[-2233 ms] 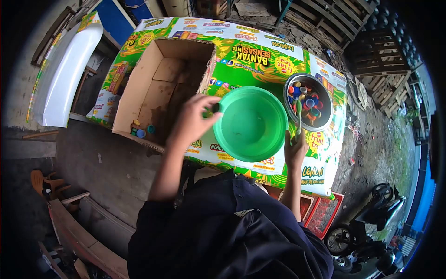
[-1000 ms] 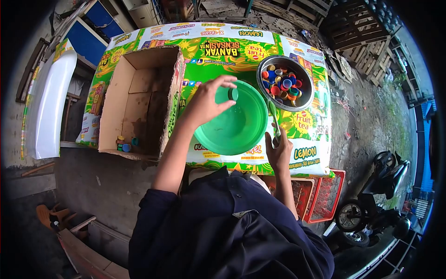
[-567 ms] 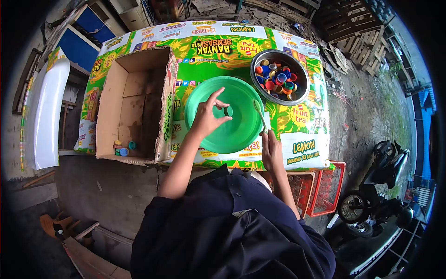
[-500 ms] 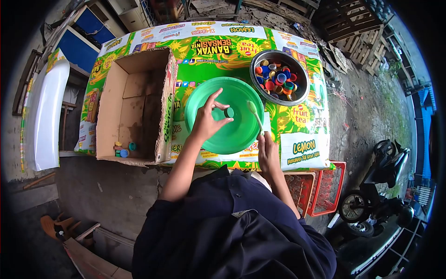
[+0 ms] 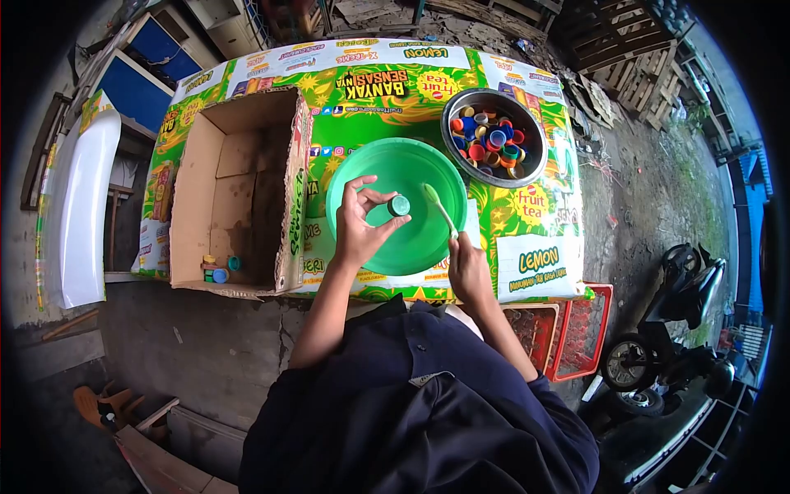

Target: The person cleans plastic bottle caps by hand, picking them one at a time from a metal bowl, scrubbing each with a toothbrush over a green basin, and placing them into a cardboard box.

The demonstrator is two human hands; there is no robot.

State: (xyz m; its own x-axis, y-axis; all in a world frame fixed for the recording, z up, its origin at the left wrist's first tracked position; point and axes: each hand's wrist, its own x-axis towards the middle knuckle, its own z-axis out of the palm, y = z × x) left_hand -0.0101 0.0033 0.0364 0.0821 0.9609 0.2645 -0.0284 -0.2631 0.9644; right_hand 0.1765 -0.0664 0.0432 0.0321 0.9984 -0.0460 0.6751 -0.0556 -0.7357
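Observation:
Over the green basin (image 5: pixel 354 165), my left hand (image 5: pixel 360 225) pinches a green bottle cap (image 5: pixel 399 205) between thumb and fingers, its flat top turned up. A light-green toothbrush (image 5: pixel 443 216) is gripped by its handle in my right hand (image 5: pixel 469 267), at the basin's near right rim. The brush head points up and left, a short way right of the cap. At the back right stands a metal bowl (image 5: pixel 539 169) heaped with colourful bottle caps (image 5: pixel 494 138). Several more caps (image 5: pixel 220 274) lie in the near left corner of the cardboard box (image 5: pixel 197 198).
A printed green-and-white sheet (image 5: pixel 539 267) covers the table. The box stands left of the basin, its wall rising beside my left forearm. Below the table's right side are red crates (image 5: pixel 583 333); a motorbike (image 5: pixel 658 329) is parked further right.
The cap in my left hand has turned so that its flat top shows. My right hand and the toothbrush have moved left, bringing the brush head nearer the cap.

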